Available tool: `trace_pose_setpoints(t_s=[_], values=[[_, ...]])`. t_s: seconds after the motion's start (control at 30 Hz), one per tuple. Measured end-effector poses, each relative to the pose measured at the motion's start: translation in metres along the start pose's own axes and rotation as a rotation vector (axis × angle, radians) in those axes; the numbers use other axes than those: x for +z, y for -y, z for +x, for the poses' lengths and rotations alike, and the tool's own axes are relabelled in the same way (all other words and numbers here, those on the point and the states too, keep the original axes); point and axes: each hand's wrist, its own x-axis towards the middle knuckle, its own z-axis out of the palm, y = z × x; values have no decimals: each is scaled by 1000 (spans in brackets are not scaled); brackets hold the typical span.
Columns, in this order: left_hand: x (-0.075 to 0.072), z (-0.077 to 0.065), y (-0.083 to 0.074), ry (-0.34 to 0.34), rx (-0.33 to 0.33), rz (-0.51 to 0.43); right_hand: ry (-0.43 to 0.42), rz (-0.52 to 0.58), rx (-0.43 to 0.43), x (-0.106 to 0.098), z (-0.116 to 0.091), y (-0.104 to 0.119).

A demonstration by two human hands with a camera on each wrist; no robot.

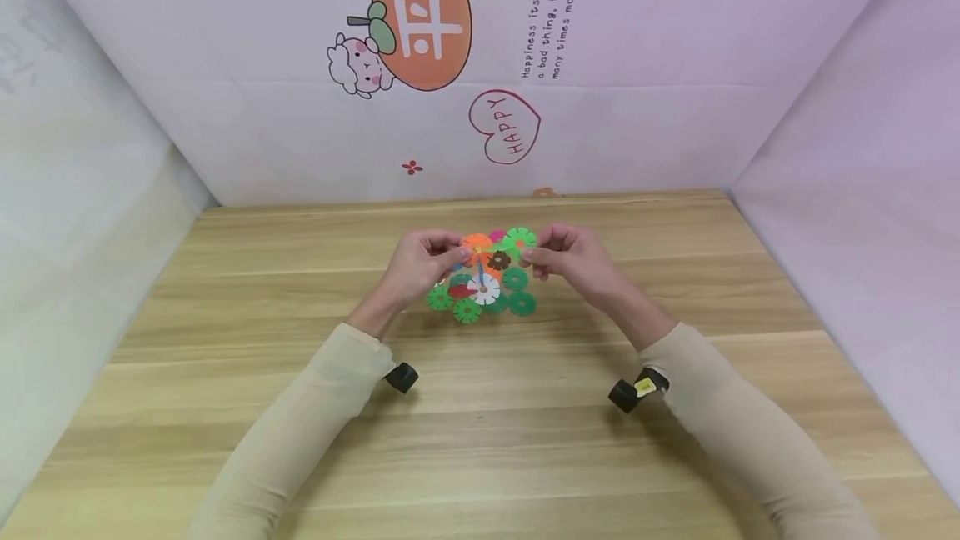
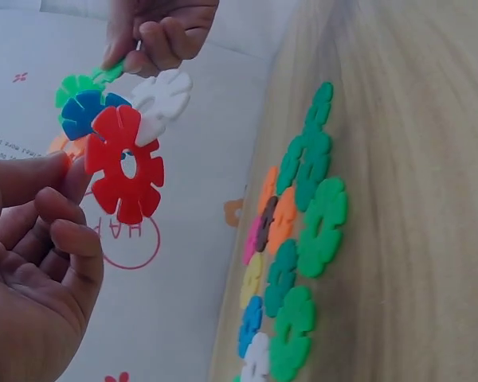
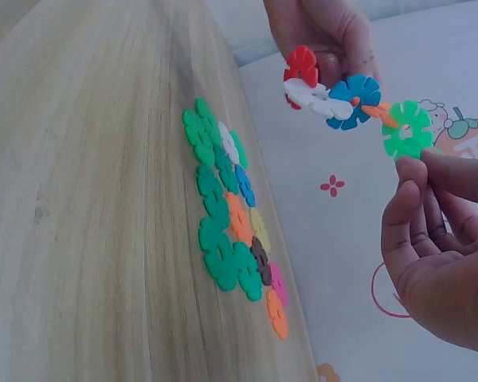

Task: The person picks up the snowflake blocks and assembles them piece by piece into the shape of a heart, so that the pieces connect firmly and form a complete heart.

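Note:
Above the table, both hands hold a joined cluster of notched plastic snowflake discs. My left hand (image 1: 423, 261) pinches the edge of an orange disc (image 1: 477, 242) between thumb and fingers. On the other side, my right hand (image 1: 573, 255) pinches a light green disc (image 3: 396, 143) at its rim. A blue disc (image 3: 352, 115), a white disc (image 3: 311, 99) and a red disc (image 2: 123, 199) hang in the same cluster, slotted together at angles. The red one faces the left wrist camera.
Loose discs lie flat on the wooden table (image 1: 480, 440) beneath the cluster: several green discs (image 2: 323, 231), a brown disc (image 3: 260, 259), a yellow disc (image 2: 251, 280), orange discs (image 3: 239, 219) and others. A printed white backdrop (image 1: 637, 107) rises behind the table's far edge.

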Motion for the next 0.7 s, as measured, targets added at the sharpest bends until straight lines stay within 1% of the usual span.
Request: trace_pose_setpoints(t_s=[0.13, 0.27, 0.4, 0.57, 0.7], values=[[-4, 3, -6, 21, 23, 77, 59, -68, 25, -7, 3, 1], [-10, 7, -8, 44, 9, 127, 121, -116, 28, -16, 8, 4], [-15, 10, -8, 59, -17, 146, 152, -176, 22, -21, 11, 8], [-13, 13, -8, 74, -37, 163, 194, -266, 23, -20, 11, 10], [-11, 16, -11, 95, -48, 213, 226, -333, 17, -18, 11, 7]])
